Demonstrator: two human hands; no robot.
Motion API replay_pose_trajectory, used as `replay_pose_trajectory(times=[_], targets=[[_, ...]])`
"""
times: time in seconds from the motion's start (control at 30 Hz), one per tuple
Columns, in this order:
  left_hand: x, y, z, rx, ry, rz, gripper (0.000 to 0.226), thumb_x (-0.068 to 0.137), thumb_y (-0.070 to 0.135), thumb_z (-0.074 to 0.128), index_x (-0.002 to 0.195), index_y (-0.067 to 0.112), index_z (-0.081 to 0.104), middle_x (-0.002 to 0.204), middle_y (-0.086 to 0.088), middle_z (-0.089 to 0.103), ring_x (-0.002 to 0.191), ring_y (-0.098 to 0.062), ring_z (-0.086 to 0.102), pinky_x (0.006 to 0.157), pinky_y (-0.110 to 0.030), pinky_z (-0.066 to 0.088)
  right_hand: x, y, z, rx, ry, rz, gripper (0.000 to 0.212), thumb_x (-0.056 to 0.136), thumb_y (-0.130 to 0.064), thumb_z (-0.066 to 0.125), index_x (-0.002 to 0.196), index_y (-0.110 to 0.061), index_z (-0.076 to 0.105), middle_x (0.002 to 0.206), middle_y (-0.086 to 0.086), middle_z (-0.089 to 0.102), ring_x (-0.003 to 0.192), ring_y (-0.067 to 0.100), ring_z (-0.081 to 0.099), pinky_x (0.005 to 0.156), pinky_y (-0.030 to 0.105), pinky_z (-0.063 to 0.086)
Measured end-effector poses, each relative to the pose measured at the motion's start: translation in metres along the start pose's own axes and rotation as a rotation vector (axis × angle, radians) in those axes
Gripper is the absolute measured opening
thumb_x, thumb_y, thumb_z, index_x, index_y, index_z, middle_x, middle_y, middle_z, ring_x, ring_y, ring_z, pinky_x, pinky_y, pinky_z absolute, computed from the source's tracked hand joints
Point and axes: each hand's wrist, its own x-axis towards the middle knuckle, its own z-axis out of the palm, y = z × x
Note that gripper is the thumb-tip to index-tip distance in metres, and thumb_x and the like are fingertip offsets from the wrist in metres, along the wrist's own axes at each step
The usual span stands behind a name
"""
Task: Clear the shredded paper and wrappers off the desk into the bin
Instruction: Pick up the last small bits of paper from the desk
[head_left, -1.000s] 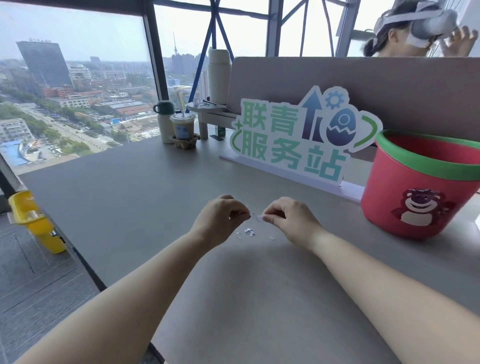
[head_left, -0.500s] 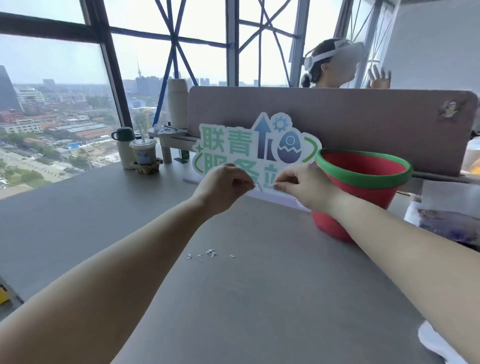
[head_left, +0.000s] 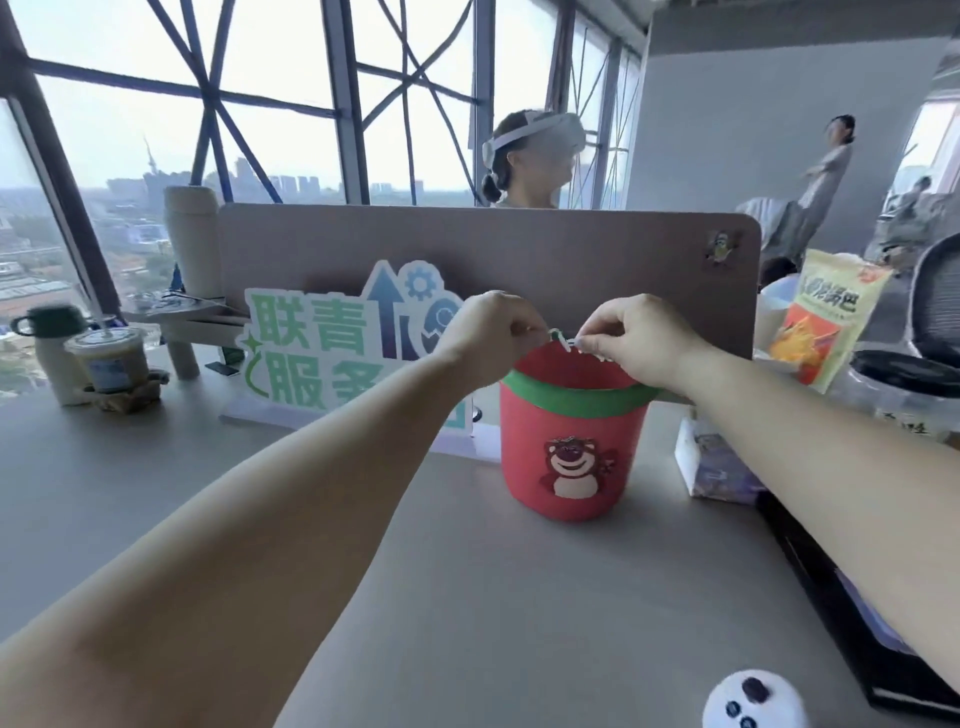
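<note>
My left hand (head_left: 493, 338) and right hand (head_left: 634, 338) sit at mid-frame, both with fingers curled tight. Each pinches the paper shreds (head_left: 565, 341) between thumb and fingertips, and a thin white strip runs between the two pinches. More ragged bits hang under the right fingertips.

The shreds are directly above the open mouth of the bin (head_left: 571, 457), just over its rim. The bin stands on the desk (head_left: 467, 597), right of centre.

Room is tight behind, where the brown partition (head_left: 519, 249) runs across. The cut-out sign (head_left: 322, 353) is just left of the bin, and a tissue box (head_left: 711, 467) is near on the right below an upright snack bag (head_left: 826, 322). The near desk is broad and smooth grey, with a white controller (head_left: 753, 701) at lower right.

The bin is a round red tub with a green band and a bear sticker.
</note>
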Motion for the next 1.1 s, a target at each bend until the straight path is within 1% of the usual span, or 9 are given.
replay_pose_trajectory(times=[0.17,0.3,0.4,0.5,0.73,0.83,0.93,1.0,1.1], targets=[[0.013,-0.003,0.020,0.071,-0.101,0.038,0.013,0.082,0.015,0.064,0.089,0.014,0.075,0.088,-0.002,0.071,0.076,-0.014,0.058,0.075,-0.027,0.050,0.003,0.014,0.002,-0.031,-0.036,0.023,0.007,0.083,-0.022,0.066,0.081,-0.018,0.071,0.072,0.000,0.069,0.076,0.020,0.065,0.074,0.031,0.050],[0.012,-0.005,0.019,0.088,-0.149,0.019,0.016,0.084,0.012,0.061,0.092,0.013,0.074,0.094,-0.004,0.072,0.081,-0.019,0.062,0.080,-0.032,0.052,0.004,0.017,0.003,-0.057,-0.044,0.022,0.011,0.087,-0.021,0.061,0.089,-0.020,0.072,0.089,0.003,0.072,0.088,0.020,0.065,0.083,0.033,0.051],[0.008,-0.004,0.015,0.081,-0.155,0.027,0.023,0.086,0.008,0.056,0.102,0.012,0.072,0.102,-0.005,0.072,0.087,-0.021,0.064,0.085,-0.034,0.052,0.002,0.015,0.004,-0.060,-0.062,0.021,0.016,0.089,-0.018,0.057,0.096,-0.020,0.071,0.091,0.001,0.071,0.091,0.020,0.064,0.078,0.026,0.046],[0.004,-0.005,0.011,0.073,-0.176,0.017,0.029,0.087,0.008,0.051,0.108,0.014,0.070,0.107,-0.005,0.070,0.095,-0.024,0.064,0.087,-0.037,0.052,-0.002,0.011,0.002,-0.078,-0.077,0.018,0.017,0.089,-0.019,0.057,0.098,-0.021,0.071,0.099,0.000,0.071,0.096,0.018,0.062,0.084,0.028,0.046],[-0.011,-0.002,-0.012,0.133,-0.199,0.025,0.030,0.092,0.021,0.050,0.119,0.023,0.062,0.126,0.004,0.062,0.115,-0.018,0.056,0.101,-0.035,0.044,-0.012,-0.014,0.002,-0.057,-0.015,-0.026,0.021,0.090,-0.021,0.055,0.106,-0.019,0.068,0.103,0.000,0.068,0.098,0.017,0.059,0.083,0.024,0.041],[-0.030,-0.010,-0.030,0.134,-0.091,0.031,0.026,0.090,0.027,0.056,0.114,0.022,0.064,0.119,0.003,0.063,0.103,-0.014,0.058,0.094,-0.031,0.047,-0.017,-0.034,0.011,-0.068,0.042,-0.125,0.020,0.089,-0.021,0.056,0.105,-0.018,0.067,0.097,-0.002,0.060,0.089,0.014,0.053,0.079,0.023,0.038],[-0.059,-0.021,-0.056,0.141,-0.004,0.020,0.019,0.087,0.027,0.061,0.103,0.020,0.068,0.106,0.002,0.064,0.083,-0.007,0.055,0.073,-0.013,0.045,-0.025,-0.061,0.024,-0.044,0.073,-0.212,0.015,0.088,-0.018,0.056,0.097,-0.015,0.067,0.092,-0.001,0.058,0.084,0.013,0.051,0.076,0.024,0.038],[-0.083,-0.029,-0.073,0.139,0.034,0.002,0.015,0.086,0.026,0.063,0.098,0.018,0.069,0.100,0.002,0.064,0.079,-0.007,0.057,0.068,-0.004,0.039,-0.035,-0.079,0.037,-0.011,0.046,-0.243,0.014,0.087,-0.016,0.056,0.094,-0.013,0.067,0.090,-0.001,0.057,0.082,0.012,0.051,0.074,0.024,0.038],[-0.128,-0.048,-0.095,0.136,0.058,-0.083,0.011,0.086,0.020,0.063,0.095,0.017,0.069,0.099,0.001,0.066,0.082,-0.010,0.062,0.076,-0.017,0.046,-0.054,-0.100,0.067,0.054,-0.068,-0.244,0.015,0.088,-0.016,0.056,0.096,-0.011,0.067,0.091,-0.001,0.060,0.083,0.014,0.054,0.071,0.020,0.037]])
